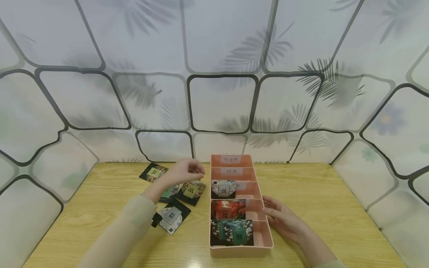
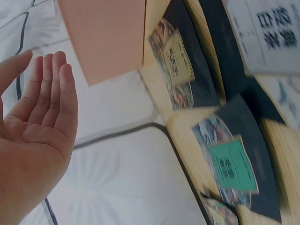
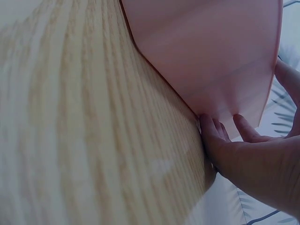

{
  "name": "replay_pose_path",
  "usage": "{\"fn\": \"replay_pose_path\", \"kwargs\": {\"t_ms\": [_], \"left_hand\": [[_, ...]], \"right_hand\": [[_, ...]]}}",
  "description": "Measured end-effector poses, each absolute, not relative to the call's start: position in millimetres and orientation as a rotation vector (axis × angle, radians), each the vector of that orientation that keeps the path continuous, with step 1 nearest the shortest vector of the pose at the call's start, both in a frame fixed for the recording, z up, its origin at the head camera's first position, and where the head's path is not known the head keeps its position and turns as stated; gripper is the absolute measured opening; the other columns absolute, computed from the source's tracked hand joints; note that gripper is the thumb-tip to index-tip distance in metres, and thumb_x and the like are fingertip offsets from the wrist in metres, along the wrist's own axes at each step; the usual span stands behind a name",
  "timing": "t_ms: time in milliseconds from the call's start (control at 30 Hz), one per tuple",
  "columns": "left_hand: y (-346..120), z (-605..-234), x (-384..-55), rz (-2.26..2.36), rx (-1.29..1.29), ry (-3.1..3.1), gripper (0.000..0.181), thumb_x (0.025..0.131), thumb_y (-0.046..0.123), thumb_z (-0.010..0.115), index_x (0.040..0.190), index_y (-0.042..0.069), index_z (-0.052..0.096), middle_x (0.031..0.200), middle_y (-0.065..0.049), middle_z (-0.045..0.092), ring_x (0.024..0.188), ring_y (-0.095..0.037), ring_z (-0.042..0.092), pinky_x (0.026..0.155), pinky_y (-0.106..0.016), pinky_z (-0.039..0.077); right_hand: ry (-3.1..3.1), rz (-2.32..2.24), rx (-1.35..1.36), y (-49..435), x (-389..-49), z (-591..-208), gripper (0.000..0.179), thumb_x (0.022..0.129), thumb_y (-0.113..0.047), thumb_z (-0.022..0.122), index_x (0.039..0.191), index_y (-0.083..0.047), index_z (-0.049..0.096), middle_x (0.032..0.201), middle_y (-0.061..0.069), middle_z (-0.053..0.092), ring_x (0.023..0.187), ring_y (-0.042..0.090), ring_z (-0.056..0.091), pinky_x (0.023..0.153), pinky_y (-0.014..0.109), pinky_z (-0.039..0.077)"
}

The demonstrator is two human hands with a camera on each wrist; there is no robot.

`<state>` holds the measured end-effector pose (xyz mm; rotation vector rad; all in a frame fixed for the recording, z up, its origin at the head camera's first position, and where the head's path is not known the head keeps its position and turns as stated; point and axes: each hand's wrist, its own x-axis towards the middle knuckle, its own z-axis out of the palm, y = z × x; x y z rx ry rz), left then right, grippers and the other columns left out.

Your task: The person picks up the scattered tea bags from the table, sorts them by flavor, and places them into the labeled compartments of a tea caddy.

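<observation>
My left hand [image 1: 186, 172] hovers over the tea packets left of a pink divided box [image 1: 241, 253]. Its fingers are extended with slight bend and hold nothing, as the left wrist view shows. Below and around it on the table lie dark packets: one with a yellow label [image 1: 191, 191], one with a green label [image 2: 233, 161], one with a white label [image 1: 172, 217] and another yellowish one [image 1: 154, 172]. On the other side, my right hand [image 1: 285, 219] rests its fingertips against the box's right outer wall [image 3: 206, 51].
Inside the box, green packets [image 1: 234, 232] stand in the nearest compartment, red packets [image 1: 228, 209] in the second and a white-patterned packet [image 1: 223, 189] in the third. Paper labels [image 1: 231, 171] mark the compartments. A patterned curtain [image 1: 221, 104] closes off the table's [image 1: 311, 193] far edge.
</observation>
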<state>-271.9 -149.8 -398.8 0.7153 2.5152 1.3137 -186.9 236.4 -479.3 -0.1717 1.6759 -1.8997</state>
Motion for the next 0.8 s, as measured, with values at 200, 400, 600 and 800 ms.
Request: {"fn": "replay_pose_path", "kwargs": {"t_ms": [200, 400, 600, 800], "left_hand": [[-174.9, -391.6, -260.8, 1.289, 0.686, 2.505, 0.014, 0.102, 0.011, 0.071, 0.11, 0.001, 0.074, 0.102, -0.015, 0.076, 0.095, -0.035, 0.072, 0.083, -0.043, 0.061], [-202.0, -389.9, -251.7, 1.207, 0.677, 2.571, 0.02, 0.101, 0.016, 0.072, 0.113, 0.0, 0.074, 0.104, -0.01, 0.077, 0.095, -0.016, 0.071, 0.087, -0.035, 0.06], [-223.9, -390.7, -237.5, 1.199, 0.636, 2.569, 0.019, 0.101, 0.013, 0.073, 0.112, -0.002, 0.073, 0.103, -0.011, 0.076, 0.094, -0.024, 0.072, 0.081, -0.03, 0.06], [-238.7, -391.9, -217.4, 1.202, 0.579, 2.547, 0.022, 0.1, 0.014, 0.074, 0.114, -0.003, 0.072, 0.102, -0.01, 0.075, 0.093, -0.022, 0.07, 0.077, -0.028, 0.058]], "right_hand": [[1.684, -1.902, -0.184, 236.2, -186.7, -480.1, 0.085, 0.112, -0.025, 0.054, 0.166, 0.008, -0.003, 0.172, 0.036, 0.003, 0.138, 0.01, 0.049, 0.109, 0.02, 0.048], [1.68, -1.904, -0.195, 236.5, -186.7, -480.9, 0.084, 0.113, -0.024, 0.053, 0.166, 0.008, -0.004, 0.172, 0.037, 0.003, 0.137, 0.009, 0.049, 0.109, 0.02, 0.048], [1.693, -1.905, -0.194, 235.8, -185.9, -481.0, 0.085, 0.112, -0.024, 0.054, 0.166, 0.009, -0.003, 0.172, 0.037, 0.004, 0.138, 0.01, 0.048, 0.11, 0.02, 0.048], [1.697, -1.905, -0.194, 235.4, -185.6, -480.6, 0.085, 0.112, -0.024, 0.054, 0.166, 0.009, -0.003, 0.172, 0.037, 0.004, 0.139, 0.011, 0.048, 0.109, 0.019, 0.048]]}}
